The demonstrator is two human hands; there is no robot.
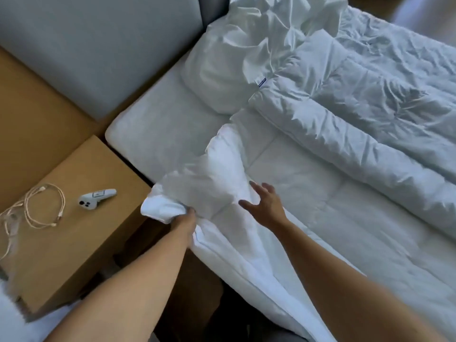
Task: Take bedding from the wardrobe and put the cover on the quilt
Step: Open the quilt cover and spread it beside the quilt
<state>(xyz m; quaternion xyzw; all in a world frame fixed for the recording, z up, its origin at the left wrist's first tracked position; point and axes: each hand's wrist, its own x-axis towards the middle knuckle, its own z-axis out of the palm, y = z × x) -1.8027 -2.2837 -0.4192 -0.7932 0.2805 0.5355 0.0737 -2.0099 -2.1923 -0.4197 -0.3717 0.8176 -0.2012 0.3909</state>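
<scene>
Left hand [185, 220]: fingers clenched on a bunched corner of the cover [212, 174], held up at the edge of the bed [153, 141], likely to keep that corner in control.
Right hand [266, 203]: fingers released and spread, just above the cover (probably ready to smooth or catch it).
Quilt [345, 134]: spread across the bed, far part folded over; seemingly not yet covered.

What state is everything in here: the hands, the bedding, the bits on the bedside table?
Near bedding: flat on the bed, one corner bunched and lifted.
Left hand: grips that bunched corner.
Right hand: open, fingers spread beside that corner.
Puffy quilt: lying rumpled beyond it.
Crumpled fabric: heaped at the bed's head.
Pillow: lying partly under that heap.
Cable: loosely coiled on the bedside table.
Controller: lying beside the cable.
</scene>
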